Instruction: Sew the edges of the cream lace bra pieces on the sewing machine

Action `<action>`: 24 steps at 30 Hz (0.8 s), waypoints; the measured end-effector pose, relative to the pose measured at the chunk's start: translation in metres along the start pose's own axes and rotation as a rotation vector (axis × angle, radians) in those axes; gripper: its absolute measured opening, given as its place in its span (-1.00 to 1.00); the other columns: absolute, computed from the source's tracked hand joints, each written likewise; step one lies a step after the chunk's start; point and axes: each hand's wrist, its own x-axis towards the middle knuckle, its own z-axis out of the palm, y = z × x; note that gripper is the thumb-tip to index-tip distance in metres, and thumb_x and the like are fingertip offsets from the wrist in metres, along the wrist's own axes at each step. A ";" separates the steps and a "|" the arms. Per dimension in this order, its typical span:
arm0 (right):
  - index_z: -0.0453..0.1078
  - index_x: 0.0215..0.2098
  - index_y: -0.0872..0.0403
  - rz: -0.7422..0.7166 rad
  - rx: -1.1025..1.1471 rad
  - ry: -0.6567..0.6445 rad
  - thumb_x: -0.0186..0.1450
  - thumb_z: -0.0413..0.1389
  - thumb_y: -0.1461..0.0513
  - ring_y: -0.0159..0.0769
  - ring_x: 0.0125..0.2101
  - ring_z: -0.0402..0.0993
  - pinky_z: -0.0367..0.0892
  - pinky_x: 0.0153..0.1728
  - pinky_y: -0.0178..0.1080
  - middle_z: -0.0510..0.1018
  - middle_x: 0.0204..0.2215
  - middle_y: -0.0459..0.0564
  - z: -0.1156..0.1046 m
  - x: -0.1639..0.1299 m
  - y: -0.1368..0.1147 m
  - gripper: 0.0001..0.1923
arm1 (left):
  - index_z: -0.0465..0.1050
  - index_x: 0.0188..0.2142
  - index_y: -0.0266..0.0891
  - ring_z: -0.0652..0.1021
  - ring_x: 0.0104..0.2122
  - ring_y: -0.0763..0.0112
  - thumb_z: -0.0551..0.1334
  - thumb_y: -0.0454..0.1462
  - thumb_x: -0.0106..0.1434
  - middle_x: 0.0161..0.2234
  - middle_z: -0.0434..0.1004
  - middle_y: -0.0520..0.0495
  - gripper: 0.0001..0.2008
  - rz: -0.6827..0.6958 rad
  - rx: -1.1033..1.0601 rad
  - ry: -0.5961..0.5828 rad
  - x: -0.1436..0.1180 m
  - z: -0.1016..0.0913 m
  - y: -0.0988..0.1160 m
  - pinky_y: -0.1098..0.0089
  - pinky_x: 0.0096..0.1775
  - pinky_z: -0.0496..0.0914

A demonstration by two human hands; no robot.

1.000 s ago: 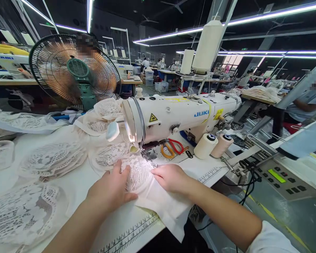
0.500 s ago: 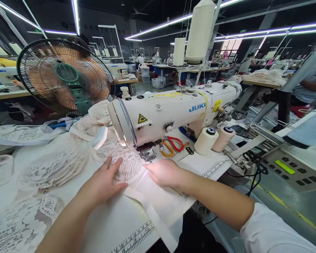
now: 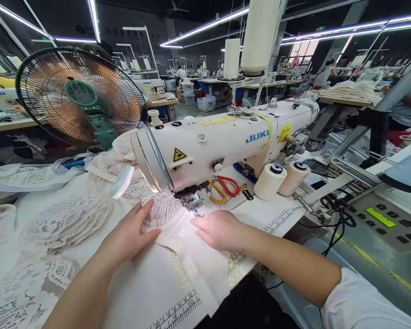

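My left hand (image 3: 128,233) lies on the left part of a white lace piece (image 3: 162,211), thumb and fingers apart. The lace runs up to the presser foot (image 3: 193,201) of a white JUKI sewing machine (image 3: 205,146). Just right of the foot, my right hand (image 3: 219,228) has its fingers bent together on the edge of a smooth white fabric panel (image 3: 195,246), which joins the lace and hangs toward the table's front edge. Its fingertips are partly hidden. Behind the foot lie snips with red and orange handles (image 3: 219,194).
Piles of lace pieces (image 3: 68,214) cover the table's left side. Two thread cones (image 3: 270,182) stand on the right, near a control box (image 3: 380,217). A large fan (image 3: 82,96) stands behind on the left. A ruler strip (image 3: 178,310) runs along the front edge.
The camera view has shifted slightly. The fabric panel's lower end has moved left and up. My left hand's fingers have drawn back a little from the lace, and my right hand stays near the foot.
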 end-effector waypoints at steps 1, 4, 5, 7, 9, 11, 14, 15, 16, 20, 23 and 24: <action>0.40 -0.04 0.05 -0.031 0.012 0.023 0.34 -0.06 0.17 -0.23 -0.42 0.36 0.00 -0.54 -0.27 0.50 -0.42 0.02 0.002 -0.003 0.003 -0.69 | -0.12 0.33 -0.24 0.11 0.28 0.03 0.07 -0.10 0.21 0.35 -0.12 -0.22 -0.26 -0.003 -0.005 0.003 0.000 0.000 0.000 0.18 0.18 0.19; 0.46 -0.18 0.04 -0.120 0.047 0.106 0.32 0.00 0.18 -0.32 -0.45 0.24 -0.03 -0.53 -0.30 0.40 -0.46 -0.05 0.009 -0.010 0.012 -0.77 | -0.13 0.33 -0.25 0.07 0.29 0.06 0.07 -0.12 0.21 0.35 -0.13 -0.22 -0.26 -0.002 -0.020 0.005 0.000 0.000 0.001 0.19 0.19 0.18; 0.47 -0.21 0.04 -0.143 0.062 0.131 0.31 0.01 0.18 -0.33 -0.45 0.21 -0.02 -0.52 -0.31 0.37 -0.47 -0.07 0.012 -0.012 0.015 -0.79 | -0.13 0.33 -0.25 0.05 0.30 0.07 0.07 -0.12 0.21 0.36 -0.14 -0.22 -0.26 -0.003 -0.024 0.002 0.001 0.001 0.000 0.19 0.19 0.16; 0.48 -0.24 0.04 -0.176 0.100 0.172 0.30 0.03 0.20 -0.36 -0.44 0.20 0.01 -0.49 -0.32 0.35 -0.45 -0.08 0.017 -0.014 0.019 -0.81 | -0.14 0.33 -0.25 0.02 0.31 0.10 0.07 -0.11 0.20 0.36 -0.16 -0.20 -0.25 -0.008 -0.033 -0.001 0.003 0.002 -0.001 0.19 0.20 0.14; 0.49 -0.22 0.04 -0.187 0.130 0.189 0.29 0.04 0.21 -0.36 -0.42 0.22 0.06 -0.45 -0.33 0.37 -0.41 -0.07 0.021 -0.015 0.021 -0.81 | -0.14 0.33 -0.27 0.01 0.31 0.12 0.06 -0.12 0.20 0.36 -0.15 -0.21 -0.25 -0.015 -0.036 0.009 0.005 0.004 -0.004 0.20 0.21 0.12; 0.49 -0.20 0.05 -0.184 0.142 0.190 0.29 0.04 0.21 -0.36 -0.40 0.25 0.11 -0.41 -0.32 0.39 -0.37 -0.04 0.024 -0.014 0.022 -0.79 | -0.13 0.33 -0.29 0.03 0.31 0.13 0.03 -0.12 0.21 0.35 -0.13 -0.21 -0.26 -0.015 -0.039 0.033 0.007 0.006 -0.006 0.20 0.22 0.10; 0.50 -0.19 0.05 -0.182 0.146 0.184 0.29 0.04 0.22 -0.35 -0.38 0.27 0.14 -0.38 -0.31 0.39 -0.36 -0.03 0.025 -0.013 0.022 -0.78 | -0.11 0.32 -0.30 0.06 0.30 0.11 0.03 -0.11 0.21 0.35 -0.12 -0.21 -0.27 -0.015 -0.047 0.063 0.009 0.007 -0.006 0.18 0.22 0.10; 0.50 -0.18 0.05 -0.184 0.148 0.185 0.29 0.04 0.22 -0.35 -0.38 0.28 0.15 -0.37 -0.31 0.38 -0.36 -0.03 0.026 -0.013 0.022 -0.77 | -0.10 0.32 -0.31 0.07 0.30 0.12 0.03 -0.11 0.21 0.35 -0.11 -0.20 -0.28 -0.021 -0.050 0.069 0.009 0.007 -0.006 0.18 0.22 0.11; 0.50 -0.18 0.05 -0.186 0.148 0.187 0.28 0.04 0.21 -0.35 -0.39 0.27 0.15 -0.38 -0.31 0.38 -0.36 -0.03 0.026 -0.013 0.022 -0.77 | -0.09 0.31 -0.31 0.08 0.29 0.12 0.02 -0.12 0.22 0.35 -0.11 -0.20 -0.29 -0.028 -0.051 0.074 0.010 0.006 -0.005 0.18 0.22 0.11; 0.50 -0.24 0.06 -0.192 0.143 0.198 0.27 0.05 0.22 -0.37 -0.42 0.24 0.13 -0.40 -0.31 0.34 -0.39 -0.06 0.027 -0.014 0.023 -0.80 | -0.05 0.30 -0.31 0.15 0.27 0.05 0.02 -0.14 0.25 0.34 -0.06 -0.20 -0.34 -0.064 -0.041 0.106 0.012 0.002 -0.006 0.18 0.19 0.17; 0.49 -0.27 0.05 -0.192 0.148 0.204 0.26 0.05 0.23 -0.37 -0.43 0.23 0.12 -0.41 -0.32 0.32 -0.41 -0.07 0.028 -0.015 0.023 -0.83 | 0.07 0.25 -0.34 0.22 0.22 -0.05 0.03 -0.16 0.25 0.31 0.02 -0.26 -0.40 -0.088 0.007 0.201 0.009 0.005 -0.001 0.12 0.15 0.24; 0.48 -0.27 0.05 -0.194 0.150 0.205 0.26 0.06 0.23 -0.37 -0.43 0.22 0.12 -0.41 -0.32 0.32 -0.41 -0.07 0.028 -0.014 0.023 -0.83 | 0.15 0.21 -0.34 0.26 0.20 -0.04 0.02 -0.17 0.27 0.28 0.09 -0.26 -0.45 -0.075 0.018 0.270 0.006 0.008 0.004 0.13 0.13 0.26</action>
